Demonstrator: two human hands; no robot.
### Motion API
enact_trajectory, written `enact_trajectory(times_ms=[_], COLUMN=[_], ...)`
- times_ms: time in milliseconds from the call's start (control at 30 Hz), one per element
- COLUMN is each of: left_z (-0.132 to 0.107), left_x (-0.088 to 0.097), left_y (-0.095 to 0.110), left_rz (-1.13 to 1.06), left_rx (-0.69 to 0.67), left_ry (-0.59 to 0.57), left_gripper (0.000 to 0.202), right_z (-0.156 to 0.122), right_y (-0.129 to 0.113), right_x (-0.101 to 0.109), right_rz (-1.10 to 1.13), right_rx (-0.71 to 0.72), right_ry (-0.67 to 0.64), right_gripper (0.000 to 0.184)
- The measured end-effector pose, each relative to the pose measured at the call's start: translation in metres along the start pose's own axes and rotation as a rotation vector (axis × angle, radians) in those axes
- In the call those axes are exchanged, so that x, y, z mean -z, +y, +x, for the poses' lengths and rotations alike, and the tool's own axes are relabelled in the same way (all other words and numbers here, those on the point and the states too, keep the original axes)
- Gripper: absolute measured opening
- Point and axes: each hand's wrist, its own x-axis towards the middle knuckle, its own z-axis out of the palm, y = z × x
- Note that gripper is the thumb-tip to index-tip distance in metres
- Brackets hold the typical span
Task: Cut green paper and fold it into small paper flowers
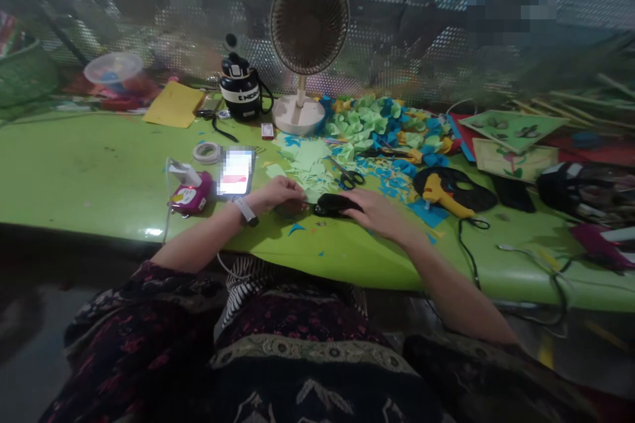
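My left hand [282,195] rests on the green table [99,172], fingers curled over a piece of pale green paper [308,193]. My right hand [376,210] lies on a small black tool [333,203], fingers closed on its right end. A wrist band [245,210] is on my left wrist. Pale green paper scraps [307,160] lie just beyond both hands, with blue-handled scissors [348,176] among them.
A phone [235,173], a pink device [191,195] and a tape roll [206,152] lie to the left. A fan [307,33] and black mug [243,91] stand behind. Green and blue paper flowers [381,124], a yellow glue gun [441,194] and kite shapes [513,129] lie right.
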Motion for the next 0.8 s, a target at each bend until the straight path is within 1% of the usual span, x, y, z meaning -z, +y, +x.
enact_trajectory(times_ms=[200, 300, 367, 467, 533, 600, 700, 800], left_z=[0.0, -0.002, -0.003, -0.005, -0.005, -0.005, -0.002, 0.002], left_x=[-0.008, -0.013, -0.015, -0.017, -0.017, -0.016, -0.016, -0.016], left_y=[-0.007, -0.008, -0.009, -0.008, -0.007, -0.006, -0.007, -0.009], left_rz=[0.001, -0.006, -0.016, -0.04, -0.032, -0.013, -0.009, -0.011], left_rx=[0.059, 0.063, 0.062, 0.064, 0.056, 0.047, 0.057, 0.067], left_ry=[-0.102, -0.088, -0.069, -0.076, -0.085, -0.077, -0.052, -0.039], left_gripper=[0.016, 0.018, 0.019, 0.02, 0.02, 0.02, 0.022, 0.024], right_z=[0.001, 0.006, 0.013, 0.034, 0.051, 0.07, 0.091, 0.101], right_y=[-0.003, -0.009, -0.013, -0.02, -0.024, -0.028, -0.033, -0.038], right_x=[0.004, 0.008, 0.012, 0.013, 0.01, 0.004, -0.01, -0.021], right_rz=[0.033, 0.043, 0.07, 0.126, 0.151, 0.15, 0.041, -0.069], right_rx=[-0.065, -0.111, -0.13, -0.122, -0.117, -0.094, -0.113, -0.143], right_ry=[-0.028, -0.025, 0.015, 0.137, 0.19, 0.189, 0.165, 0.122], right_gripper=[0.038, 0.043, 0.049, 0.051, 0.053, 0.059, 0.069, 0.075])
